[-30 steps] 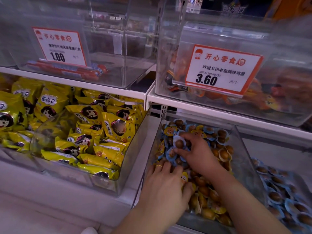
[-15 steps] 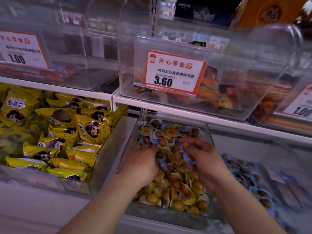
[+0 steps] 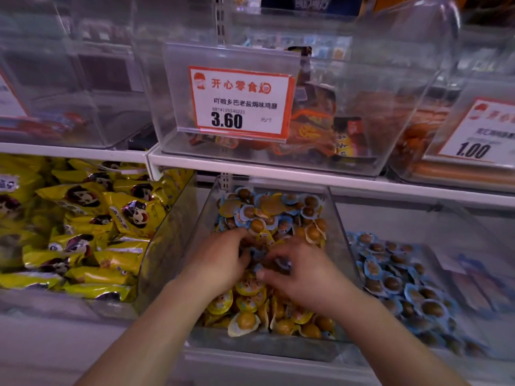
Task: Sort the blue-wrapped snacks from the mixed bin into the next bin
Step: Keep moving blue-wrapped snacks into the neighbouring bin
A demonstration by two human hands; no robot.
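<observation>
Two hands of yours are down in the mixed bin (image 3: 333, 218), both forearms coming up from the bottom edge and converging over its middle; your left hand (image 3: 220, 263) lies palm down on the heap, knuckles up, fingers curled into the snacks so their tips are hidden, and you cannot tell from here whether they have hold of anything; your right hand (image 3: 303, 270) sits just beside it, fingers bent and reaching left toward the other hand, thumb low, the tips closing round a blue-wrapped snack (image 3: 282, 264) at the centre of the pile, though the blur keeps the pinch from being plain; more blue snacks (image 3: 246, 214) lie mixed with yellow snacks (image 3: 248, 286) toward the back of the bin, yellow ones thick at the front; the next bin (image 3: 446, 263), to the right, holds a layer of blue snacks; yellow bags (image 3: 83, 218) fill the bin on the left; a 3.60 tag (image 3: 241, 103) hangs on the shelf above
</observation>
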